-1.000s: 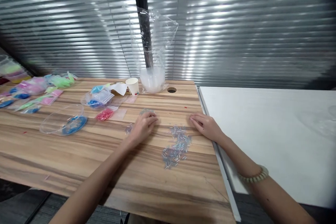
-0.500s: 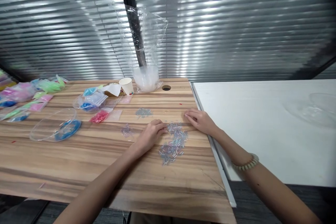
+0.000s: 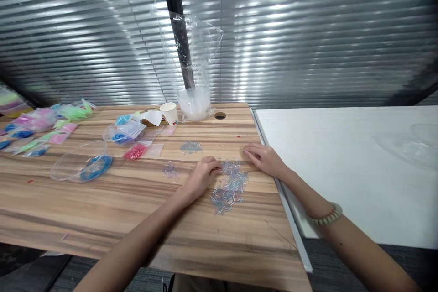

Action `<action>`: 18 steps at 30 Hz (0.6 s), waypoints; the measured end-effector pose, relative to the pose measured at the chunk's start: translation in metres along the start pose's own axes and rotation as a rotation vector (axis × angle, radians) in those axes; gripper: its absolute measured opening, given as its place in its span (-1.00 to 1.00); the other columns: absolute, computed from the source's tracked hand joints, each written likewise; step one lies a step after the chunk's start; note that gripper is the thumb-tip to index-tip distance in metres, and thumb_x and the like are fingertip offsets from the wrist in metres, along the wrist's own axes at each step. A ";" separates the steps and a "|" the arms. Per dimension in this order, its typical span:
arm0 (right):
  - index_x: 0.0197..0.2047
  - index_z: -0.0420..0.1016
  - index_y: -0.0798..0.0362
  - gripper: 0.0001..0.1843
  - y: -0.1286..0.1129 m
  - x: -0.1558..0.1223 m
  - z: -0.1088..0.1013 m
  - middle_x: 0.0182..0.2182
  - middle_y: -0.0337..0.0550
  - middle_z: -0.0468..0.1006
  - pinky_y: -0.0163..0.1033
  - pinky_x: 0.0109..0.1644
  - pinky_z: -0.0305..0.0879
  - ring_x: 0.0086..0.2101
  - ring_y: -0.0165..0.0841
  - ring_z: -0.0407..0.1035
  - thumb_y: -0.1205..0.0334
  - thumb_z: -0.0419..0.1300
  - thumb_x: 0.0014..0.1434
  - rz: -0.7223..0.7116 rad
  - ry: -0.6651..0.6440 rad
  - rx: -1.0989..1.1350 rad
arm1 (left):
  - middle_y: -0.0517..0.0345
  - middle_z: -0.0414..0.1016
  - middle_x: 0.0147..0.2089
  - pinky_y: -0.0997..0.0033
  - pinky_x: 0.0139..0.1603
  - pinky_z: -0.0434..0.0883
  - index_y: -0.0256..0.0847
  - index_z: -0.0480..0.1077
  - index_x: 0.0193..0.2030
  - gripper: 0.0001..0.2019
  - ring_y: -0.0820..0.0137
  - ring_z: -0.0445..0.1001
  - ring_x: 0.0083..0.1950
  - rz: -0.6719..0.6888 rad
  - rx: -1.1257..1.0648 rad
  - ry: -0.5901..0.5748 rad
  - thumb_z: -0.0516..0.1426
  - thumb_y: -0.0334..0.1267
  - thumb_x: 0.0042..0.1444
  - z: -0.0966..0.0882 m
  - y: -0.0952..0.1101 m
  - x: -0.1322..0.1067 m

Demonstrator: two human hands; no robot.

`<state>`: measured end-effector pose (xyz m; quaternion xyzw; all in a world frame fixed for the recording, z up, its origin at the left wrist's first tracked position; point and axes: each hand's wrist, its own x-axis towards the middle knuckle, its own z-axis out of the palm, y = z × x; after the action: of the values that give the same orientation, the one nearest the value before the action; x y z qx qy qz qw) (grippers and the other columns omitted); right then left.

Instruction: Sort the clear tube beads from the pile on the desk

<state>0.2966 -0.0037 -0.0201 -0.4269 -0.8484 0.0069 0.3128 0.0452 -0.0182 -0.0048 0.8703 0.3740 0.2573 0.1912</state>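
- Head view, and here's the key relation: the main bead pile [image 3: 230,188] lies right of the left hand [image 3: 204,172], near the right edge of the table [image 3: 119,205], its long axis running roughly from back edge to front.
- Left hand is nearer, fingertips right at the pile's far-left side, drawn close together; whether they pinch a bead, can't tell!
- Right hand [image 3: 265,159] rests by the table's right edge, just beside the pile's far end, fingers gathered; anything inside, can't tell.
- Now the materials: slim, glassy tubes, translucent with a silvery shine, over streaky wood grain.
- Toward the back edge, a small greyish heap [image 3: 190,147]; left of the hand, a sparse lilac heap [image 3: 169,170].
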 end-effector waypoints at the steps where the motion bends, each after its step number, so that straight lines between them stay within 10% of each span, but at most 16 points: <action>1: -0.20 0.51 0.03 -0.72 0.000 0.000 0.000 -0.20 -0.10 0.56 -0.09 -0.11 0.41 -0.16 -0.24 0.44 0.29 -0.04 0.27 0.000 0.002 0.000 | 0.08 0.44 -0.33 0.44 -0.18 0.33 -0.30 0.46 -0.35 -0.91 0.38 0.40 -0.25 0.003 -0.016 0.005 0.13 -0.48 0.12 -0.001 -0.001 -0.001; 18: -0.22 0.50 0.01 -0.72 0.006 -0.005 0.006 -0.18 -0.11 0.56 -0.09 -0.13 0.43 -0.14 -0.20 0.45 0.22 -0.04 0.27 -0.007 0.029 0.068 | 0.12 0.53 -0.46 0.55 -0.41 0.33 -0.33 0.51 -0.47 -0.86 0.42 0.47 -0.42 -0.344 -0.085 -0.186 0.16 -0.58 -0.14 -0.062 -0.043 -0.012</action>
<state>0.2998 -0.0014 -0.0295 -0.4130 -0.8447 0.0285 0.3393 -0.0226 0.0093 0.0179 0.8047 0.4868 0.1546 0.3025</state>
